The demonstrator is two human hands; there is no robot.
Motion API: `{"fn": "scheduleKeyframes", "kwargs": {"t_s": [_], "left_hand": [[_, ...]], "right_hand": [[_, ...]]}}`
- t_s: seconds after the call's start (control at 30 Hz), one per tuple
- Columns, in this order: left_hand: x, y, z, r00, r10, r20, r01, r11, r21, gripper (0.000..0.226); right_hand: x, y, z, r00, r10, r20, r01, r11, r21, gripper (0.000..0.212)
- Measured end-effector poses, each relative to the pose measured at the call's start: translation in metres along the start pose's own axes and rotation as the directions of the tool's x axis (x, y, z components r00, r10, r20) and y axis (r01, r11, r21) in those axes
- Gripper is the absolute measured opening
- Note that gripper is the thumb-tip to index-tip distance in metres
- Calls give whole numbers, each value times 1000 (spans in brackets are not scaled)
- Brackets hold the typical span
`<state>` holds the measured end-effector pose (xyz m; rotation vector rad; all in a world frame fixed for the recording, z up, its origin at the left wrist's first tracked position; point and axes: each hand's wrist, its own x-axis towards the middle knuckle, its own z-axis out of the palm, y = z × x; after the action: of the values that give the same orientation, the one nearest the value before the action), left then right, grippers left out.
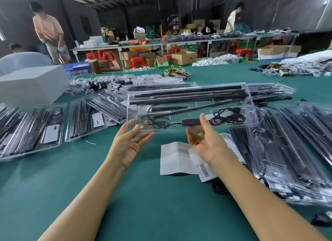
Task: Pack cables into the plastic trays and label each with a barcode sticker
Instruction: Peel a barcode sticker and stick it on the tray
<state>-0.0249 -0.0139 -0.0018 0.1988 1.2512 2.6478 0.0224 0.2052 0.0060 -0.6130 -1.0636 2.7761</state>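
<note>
Cables lie coiled inside the clear plastic tray we hold up above the green table, with black rods in its far channels and a black inline controller along its near edge. Our left hand is palm up, fingers spread and nearly straight under the tray's near left corner. Our right hand is also open, thumb raised against the near edge beside the controller. Below our right wrist lie a folded white leaflet and a barcode sticker sheet. Filled trays are stacked to the left and right.
</note>
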Motion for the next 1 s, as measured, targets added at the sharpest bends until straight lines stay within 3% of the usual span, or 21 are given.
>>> {"fn": "scheduleKeyframes", "kwargs": {"t_s": [0.1, 0.17, 0.37, 0.47, 0.53, 0.63, 0.77, 0.83, 0.9, 1.0], "left_hand": [[1, 6, -4, 1000, -8, -15, 8, 1000, -9, 30], [1, 8, -7, 998, -42, -38, 41, 999, -26, 28], [1, 17, -12, 986, -132, -100, 131, 991, -19, 21], [3, 21, -11, 988, -98, -120, 109, 990, 92, 28], [3, 22, -12, 991, -54, -125, 71, 988, 139, 17], [2, 22, -14, 983, -34, -183, 64, 985, 163, 1], [2, 27, -14, 948, -105, -302, 154, 978, 142, 5], [2, 31, -15, 920, -126, -371, 206, 961, 183, 13], [2, 35, -16, 896, -98, -432, 212, 951, 223, 23], [-1, 38, -10, 879, -87, -469, 226, 941, 250, 26]], "right_hand": [[-2, -8, -3, 998, -28, 63, 17, 986, 167, 25], [-3, -8, -4, 995, -54, 81, 41, 988, 149, 14], [-3, -2, -4, 996, -11, 93, 3, 996, 92, 19], [-2, -2, -5, 994, 5, 105, -18, 991, 131, 16], [-1, -3, -5, 994, -5, 113, -10, 991, 130, 16], [-1, -2, -4, 993, -28, 114, 18, 996, 86, 18], [-4, 1, 0, 996, -80, 43, 85, 986, -146, 19], [-11, 3, 1, 999, -35, 17, 39, 907, -420, 25], [-21, 4, 2, 999, 0, 37, 26, 714, -700, 25], [-31, 3, 1, 978, -111, 178, 208, 391, -897, 33]]}}
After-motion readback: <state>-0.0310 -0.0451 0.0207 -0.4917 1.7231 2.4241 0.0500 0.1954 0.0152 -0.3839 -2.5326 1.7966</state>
